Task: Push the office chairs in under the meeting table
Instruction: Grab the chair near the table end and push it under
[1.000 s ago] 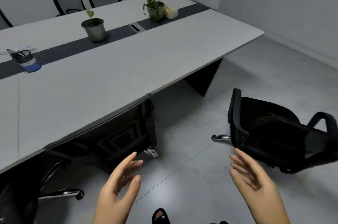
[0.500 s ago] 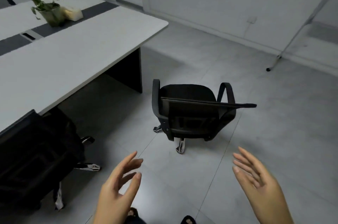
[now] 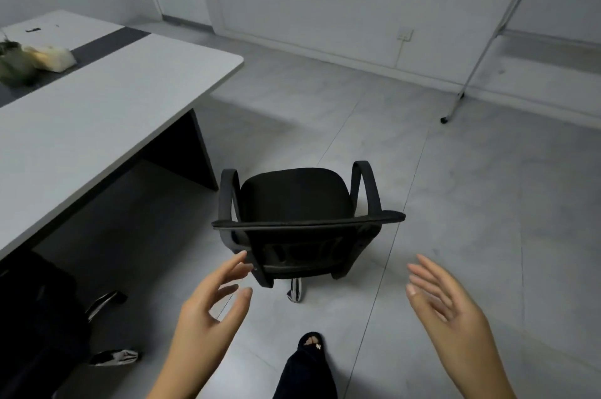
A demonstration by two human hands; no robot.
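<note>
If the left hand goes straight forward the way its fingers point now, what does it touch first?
Most likely the backrest of the black office chair: the left hand is open, its fingertips near the backrest's left edge. Depth is unclear, so contact is uncertain.

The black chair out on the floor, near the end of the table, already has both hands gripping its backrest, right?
Not quite. The head view shows the black chair out on the floor near the end of the table, but neither hand grips its backrest. The left hand and right hand are open, reaching toward it, with nothing held.
</note>
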